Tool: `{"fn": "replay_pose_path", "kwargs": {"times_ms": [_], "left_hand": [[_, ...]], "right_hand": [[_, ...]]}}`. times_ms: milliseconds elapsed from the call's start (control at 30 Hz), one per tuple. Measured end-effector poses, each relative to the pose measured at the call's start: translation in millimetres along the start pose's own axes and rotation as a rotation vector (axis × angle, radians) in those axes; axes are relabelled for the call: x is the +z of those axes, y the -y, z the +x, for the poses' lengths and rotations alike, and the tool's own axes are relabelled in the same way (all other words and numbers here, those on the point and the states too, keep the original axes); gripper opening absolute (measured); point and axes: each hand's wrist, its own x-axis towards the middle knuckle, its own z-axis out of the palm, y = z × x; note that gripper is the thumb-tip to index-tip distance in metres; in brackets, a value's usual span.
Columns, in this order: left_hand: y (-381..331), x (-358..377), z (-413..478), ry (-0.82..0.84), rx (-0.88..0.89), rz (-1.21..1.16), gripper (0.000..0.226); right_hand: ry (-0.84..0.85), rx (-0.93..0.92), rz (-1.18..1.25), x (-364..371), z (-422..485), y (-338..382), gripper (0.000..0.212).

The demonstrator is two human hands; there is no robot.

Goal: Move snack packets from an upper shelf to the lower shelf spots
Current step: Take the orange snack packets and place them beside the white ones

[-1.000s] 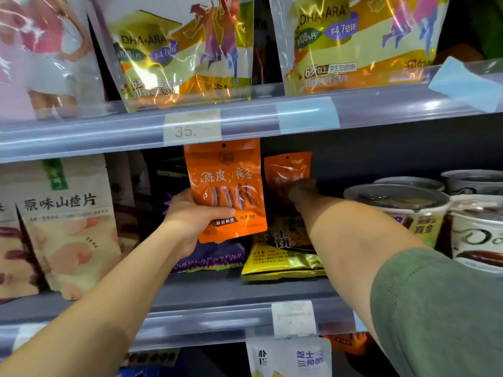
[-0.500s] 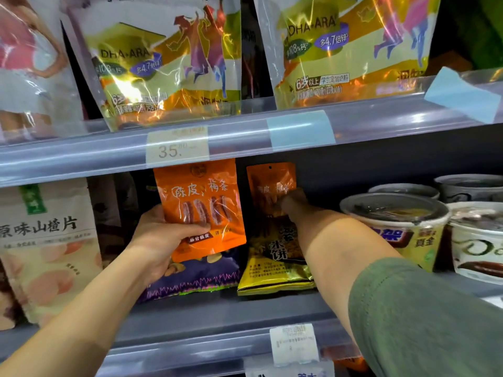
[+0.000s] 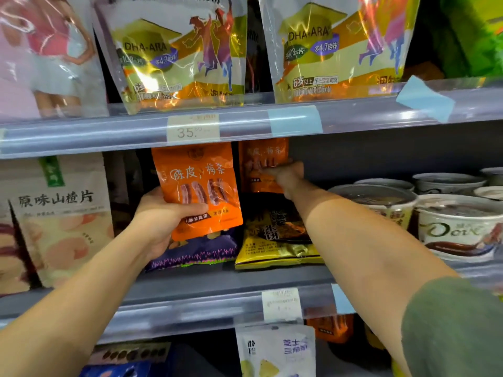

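The orange snack packet (image 3: 198, 186) stands upright just below the 35 price tag (image 3: 193, 127). The left hand (image 3: 160, 221) grips its lower left, thumb pressed across the front and the other fingers hidden behind. Below and right of the tag, deeper in, the right hand (image 3: 285, 175) curls its fingers onto a second orange packet (image 3: 261, 159), above a yellow packet (image 3: 275, 240).

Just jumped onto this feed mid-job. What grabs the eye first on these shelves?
At the centre of the middle shelf, the left hand holds an orange packet up front, and the right hand grips a second orange packet further back, just under the rail above. Big glossy yellow bags fill the shelf overhead, and lidded cups sit at the right.
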Motion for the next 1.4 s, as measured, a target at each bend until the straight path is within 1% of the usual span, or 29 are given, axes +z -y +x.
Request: {"fn": "replay_pose_path", "kwargs": {"times_ms": [33,100,200,267,333,433,567,733,833,967,1000,1067,1200,1400], "left_hand": [[-0.9,-0.5,-3.4,0.006,0.005,-0.007,0.07],[-2.6,-1.1,-11.3,0.014,0.009,-0.003,0.057],[-4.0,-4.0,-24.1,0.026,0.003,0.012,0.051],[-4.8,-7.6,-33.9,0.039,-0.009,0.012,0.051],[-5.0,-13.6,-45.2,0.05,-0.025,0.002,0.051],[-3.7,-25.1,-67.8,0.089,-0.018,-0.004,0.051],[0.0,-41.4,-103.2,0.166,0.0,-0.023,0.066],[16.7,-52.7,-145.6,0.252,0.036,-0.021,0.061],[32.7,-57.4,-167.0,0.293,0.029,-0.027,0.065],[63.4,-61.5,-193.4,0.349,-0.018,-0.067,0.082],[72.3,-61.6,-200.8,0.36,-0.038,-0.064,0.081],[90.0,-60.8,-214.7,0.372,-0.078,-0.062,0.074],[124.1,-57.6,-237.0,0.345,-0.142,-0.076,0.065],[179.0,-46.7,-260.0,0.322,-0.276,-0.077,0.067]], "right_hand": [[0.016,-0.007,0.031,-2.0,-11.5,0.1,0.066],[0.023,-0.028,0.072,-8.3,-39.5,-0.6,0.052],[0.03,-0.019,0.079,-19.4,-80.3,1.0,0.049],[0.081,-0.004,0.103,-26.8,-107.8,1.4,0.051],[0.073,0.0,0.064,-34.6,-136.6,1.3,0.048],[0.069,-0.042,0.059,-50.2,-176.8,-2.0,0.046],[0.08,-0.07,0.045,-75.9,-226.5,-14.9,0.051],[0.08,-0.118,0.013,-101.6,-291.7,-30.7,0.051],[0.074,-0.126,0.004,-121.0,-324.6,-40.1,0.053],[0.071,-0.086,-0.032,-147.8,-359.9,-66.5,0.054],[0.07,-0.068,-0.042,-153.0,-367.1,-75.6,0.052],[0.057,-0.015,-0.04,-161.7,-378.2,-96.0,0.049],[0.016,0.087,-0.021,-172.9,-390.6,-137.5,0.041],[0.027,0.172,-0.022,-185.9,-387.7,-191.3,0.041]]}}
